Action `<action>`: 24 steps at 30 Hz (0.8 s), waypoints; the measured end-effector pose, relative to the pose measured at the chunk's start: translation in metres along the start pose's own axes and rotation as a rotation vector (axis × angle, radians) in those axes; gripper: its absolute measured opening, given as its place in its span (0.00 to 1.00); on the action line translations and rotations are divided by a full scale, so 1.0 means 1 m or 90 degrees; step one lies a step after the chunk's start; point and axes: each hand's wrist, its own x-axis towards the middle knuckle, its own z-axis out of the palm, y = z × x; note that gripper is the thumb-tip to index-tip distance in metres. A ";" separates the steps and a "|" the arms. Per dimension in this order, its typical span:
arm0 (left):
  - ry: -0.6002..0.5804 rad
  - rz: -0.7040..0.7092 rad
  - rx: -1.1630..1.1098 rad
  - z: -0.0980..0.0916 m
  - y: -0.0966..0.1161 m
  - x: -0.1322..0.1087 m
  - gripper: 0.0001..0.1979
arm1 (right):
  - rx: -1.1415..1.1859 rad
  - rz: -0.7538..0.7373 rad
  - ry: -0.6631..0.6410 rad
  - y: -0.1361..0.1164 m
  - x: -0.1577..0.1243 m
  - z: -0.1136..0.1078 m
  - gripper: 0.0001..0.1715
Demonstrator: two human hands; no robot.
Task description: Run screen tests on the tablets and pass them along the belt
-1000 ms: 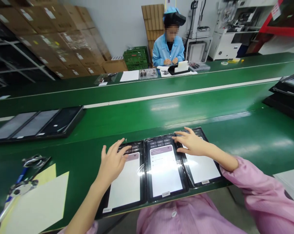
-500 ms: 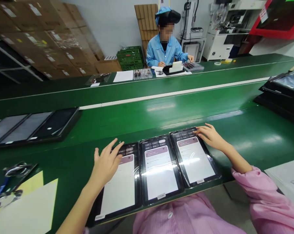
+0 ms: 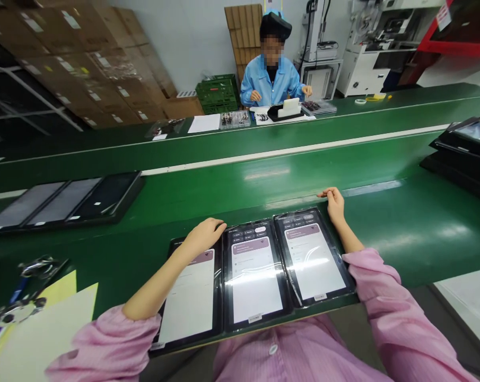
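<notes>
Three tablets (image 3: 253,276) are laid side by side at the edge of the belt (image 3: 399,239). Left hand (image 3: 203,237) is rested on the left tablet's top edge, right hand (image 3: 334,204) just past the right tablet's corner, fingers (image 3: 219,225) together, unclamped. Risk: tablets could be knocked off by sleeves (image 3: 104,339).

The person wears a pink smock (image 3: 271,361) of light, faintly glossy fabric, fastened down the front with a round white button (image 3: 273,349). The loose left sleeve (image 3: 104,339) and right sleeve (image 3: 383,302) gather at cuffs partway up the forearms. The left hand (image 3: 203,237) and right hand (image 3: 334,204) are bare.
</notes>
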 end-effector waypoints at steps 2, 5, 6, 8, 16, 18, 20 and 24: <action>-0.015 -0.012 0.008 0.003 0.006 0.001 0.24 | 0.002 0.009 -0.022 0.012 -0.003 0.004 0.16; -0.018 -0.037 0.011 0.000 0.008 0.001 0.25 | 0.015 0.017 -0.033 0.019 -0.008 0.003 0.15; -0.016 -0.045 0.008 -0.002 0.007 0.000 0.25 | 0.020 0.020 -0.034 0.020 -0.009 0.002 0.14; -0.012 -0.058 -0.001 -0.010 0.004 0.000 0.27 | 0.030 0.025 -0.035 0.021 -0.010 0.001 0.14; -0.054 -0.019 -0.003 -0.009 0.037 0.012 0.30 | 0.014 0.056 -0.089 0.021 -0.014 0.009 0.18; -0.071 0.037 -0.016 0.002 0.063 0.020 0.29 | -0.006 0.064 -0.122 0.018 -0.016 0.009 0.22; -0.092 0.084 -0.036 0.014 0.089 0.027 0.28 | -0.038 0.071 -0.191 0.012 -0.016 0.007 0.26; -0.126 0.106 -0.053 0.023 0.119 0.036 0.29 | -0.088 0.085 -0.313 -0.001 -0.016 0.003 0.30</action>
